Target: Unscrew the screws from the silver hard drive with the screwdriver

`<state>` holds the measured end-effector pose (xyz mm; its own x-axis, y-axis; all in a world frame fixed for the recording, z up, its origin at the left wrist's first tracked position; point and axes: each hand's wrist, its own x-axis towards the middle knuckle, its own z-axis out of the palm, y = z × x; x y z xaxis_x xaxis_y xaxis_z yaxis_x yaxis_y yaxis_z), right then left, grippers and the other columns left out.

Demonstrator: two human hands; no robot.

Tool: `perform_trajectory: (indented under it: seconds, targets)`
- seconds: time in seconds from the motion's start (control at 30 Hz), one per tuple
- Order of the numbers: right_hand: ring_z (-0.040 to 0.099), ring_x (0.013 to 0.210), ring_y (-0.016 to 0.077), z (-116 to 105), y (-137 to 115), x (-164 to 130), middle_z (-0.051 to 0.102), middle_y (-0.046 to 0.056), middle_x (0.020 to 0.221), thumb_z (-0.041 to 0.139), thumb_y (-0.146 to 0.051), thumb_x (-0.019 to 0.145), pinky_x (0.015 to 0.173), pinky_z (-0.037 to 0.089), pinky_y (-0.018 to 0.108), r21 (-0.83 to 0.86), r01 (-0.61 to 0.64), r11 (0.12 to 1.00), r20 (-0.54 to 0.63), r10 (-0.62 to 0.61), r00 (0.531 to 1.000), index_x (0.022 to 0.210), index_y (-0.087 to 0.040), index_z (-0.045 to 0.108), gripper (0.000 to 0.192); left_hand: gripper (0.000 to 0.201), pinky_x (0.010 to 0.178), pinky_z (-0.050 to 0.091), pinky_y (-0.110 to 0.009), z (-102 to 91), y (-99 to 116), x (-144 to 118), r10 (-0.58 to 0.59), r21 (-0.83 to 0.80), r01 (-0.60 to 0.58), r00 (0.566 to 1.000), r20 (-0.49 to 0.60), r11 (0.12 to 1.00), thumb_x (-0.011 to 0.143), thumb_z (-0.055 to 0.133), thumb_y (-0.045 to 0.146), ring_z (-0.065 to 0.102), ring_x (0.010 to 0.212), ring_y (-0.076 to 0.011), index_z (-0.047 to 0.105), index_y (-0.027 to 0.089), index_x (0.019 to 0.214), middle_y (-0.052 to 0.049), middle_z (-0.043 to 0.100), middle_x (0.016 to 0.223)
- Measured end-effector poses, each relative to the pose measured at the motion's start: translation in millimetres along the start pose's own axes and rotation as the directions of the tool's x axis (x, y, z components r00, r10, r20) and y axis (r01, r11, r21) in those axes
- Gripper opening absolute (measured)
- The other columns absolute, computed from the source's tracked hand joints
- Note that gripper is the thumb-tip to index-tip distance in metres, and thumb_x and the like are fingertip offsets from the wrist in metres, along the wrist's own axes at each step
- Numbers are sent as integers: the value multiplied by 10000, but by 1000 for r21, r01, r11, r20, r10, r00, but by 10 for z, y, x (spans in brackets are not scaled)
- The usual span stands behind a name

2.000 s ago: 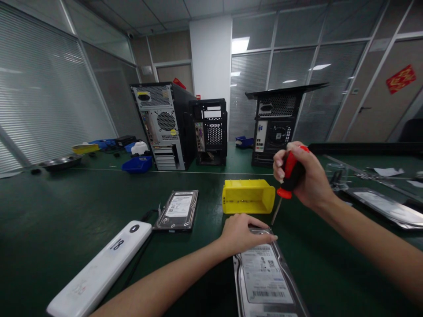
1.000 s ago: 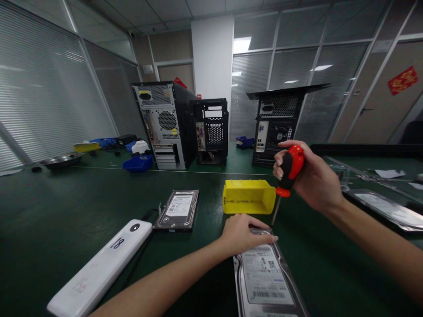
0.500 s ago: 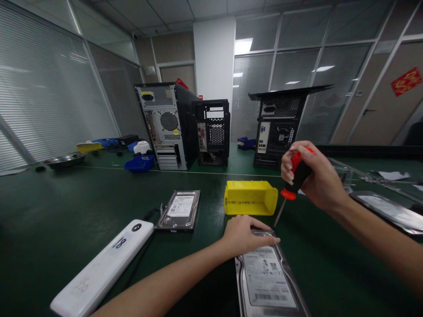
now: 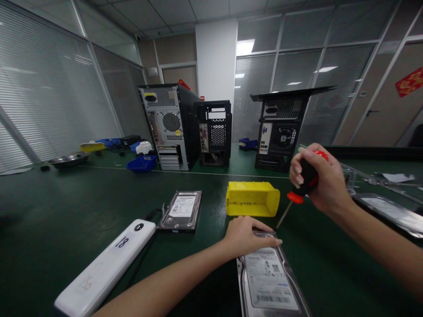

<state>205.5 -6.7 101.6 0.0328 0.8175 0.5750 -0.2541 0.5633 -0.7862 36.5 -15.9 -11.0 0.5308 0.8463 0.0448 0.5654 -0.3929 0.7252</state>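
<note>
- Two bare hands work at one spot: the right hand (image 4: 322,182) is wrapped tight round the red-and-black handle of a screwdriver (image 4: 302,185), whose thin metal shaft slants down and to the left, with the tip at the far right corner of a silver hard drive with a white printed label (image 4: 269,281).
- The left hand (image 4: 246,235) lies flat, fingers spread, pressing on the far end of that hard drive; it clasps nothing.
- That drive lies label up on the dark green table mat (image 4: 66,211), right in front of the person.
- Just beyond the left hand stands a yellow rectangular plastic bin (image 4: 253,199), apart from the drive.
- To the left lies a second hard drive with a white label (image 4: 181,210), and nearer the camera a long white device marked with a handwritten number (image 4: 105,266), a black cable running beside it.
- Farther back on the mat stand three black computer tower cases (image 4: 172,127), rear panels facing the camera; a small blue plastic tray (image 4: 142,164) sits by the leftmost one.
- At the right edge lies a flat metal panel (image 4: 390,213), partly cut off.
</note>
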Motion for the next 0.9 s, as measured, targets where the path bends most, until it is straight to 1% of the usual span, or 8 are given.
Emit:
perform_trajectory:
  seconds: [0.07, 0.13, 0.27, 0.37, 0.53, 0.67, 0.77, 0.9]
  targets:
    - [420, 371, 78, -6, 1, 9, 501, -50, 521, 602, -241, 824, 346, 331, 189, 15, 12, 1000, 15, -12, 1000, 690, -214, 487, 178, 579, 861, 458, -318, -2, 2, 1, -16, 9, 16, 1000, -1, 1000, 652, 600, 738, 649, 965, -226, 723, 304, 1015, 2, 721, 1038]
    - [415, 376, 74, -9, 0, 17, 495, -49, 523, 572, -238, 846, 354, 338, 191, 22, -4, 1000, 30, 3, 1000, 709, -207, 507, 154, 578, 858, 457, -319, -1, 1, -1, -14, 7, 14, 1000, 3, 1000, 654, 598, 738, 649, 965, -223, 721, 307, 1019, 2, 721, 1039]
    - [422, 390, 70, 0, -3, 29, 489, -45, 535, 557, -251, 862, 366, 346, 198, 20, -34, 999, 70, 33, 997, 696, -194, 515, 180, 556, 842, 460, -309, 13, -12, -4, -2, -12, 2, 1000, -1, 1000, 655, 603, 733, 652, 957, -211, 721, 321, 1009, 13, 722, 1035]
    - [443, 392, 73, 18, -1, 24, 500, -41, 544, 581, -281, 849, 369, 349, 206, -12, -20, 1000, 85, 20, 996, 681, -193, 521, 199, 549, 836, 462, -309, 21, -23, -2, -5, -9, 5, 1000, -10, 1000, 657, 605, 730, 653, 956, -212, 721, 322, 1006, 12, 724, 1027]
    - [479, 397, 83, 48, -13, -11, 515, -39, 547, 614, -294, 826, 377, 375, 215, -73, 18, 997, 76, -12, 997, 658, -195, 517, 218, 573, 857, 460, -312, 12, -14, -2, 9, -13, -9, 1000, 2, 1000, 661, 598, 734, 651, 965, -212, 719, 305, 1021, 1, 720, 1044]
    - [491, 412, 82, 46, -11, -5, 538, -37, 569, 623, -302, 821, 384, 386, 201, -96, 18, 995, 60, -12, 998, 666, -196, 513, 218, 587, 860, 460, -317, 4, 3, -9, 2, -3, -2, 1000, 2, 1000, 661, 595, 736, 649, 970, -221, 721, 292, 1023, -13, 720, 1043]
    - [491, 428, 82, 33, 14, 23, 521, -43, 565, 626, -290, 822, 395, 390, 196, -90, 13, 996, 43, -10, 999, 678, -197, 511, 207, 573, 855, 461, -311, -4, 13, -16, 0, -11, 0, 1000, 12, 1000, 672, 599, 720, 648, 974, -218, 721, 286, 1024, -16, 717, 1052]
    - [472, 421, 83, 26, 28, 41, 491, -51, 542, 612, -269, 832, 395, 375, 200, -68, 5, 998, 50, -1, 999, 688, -199, 504, 193, 560, 872, 454, -310, -7, 19, -18, 7, -9, -7, 1000, 5, 1000, 671, 603, 715, 646, 980, -212, 718, 297, 1027, -1, 715, 1061]
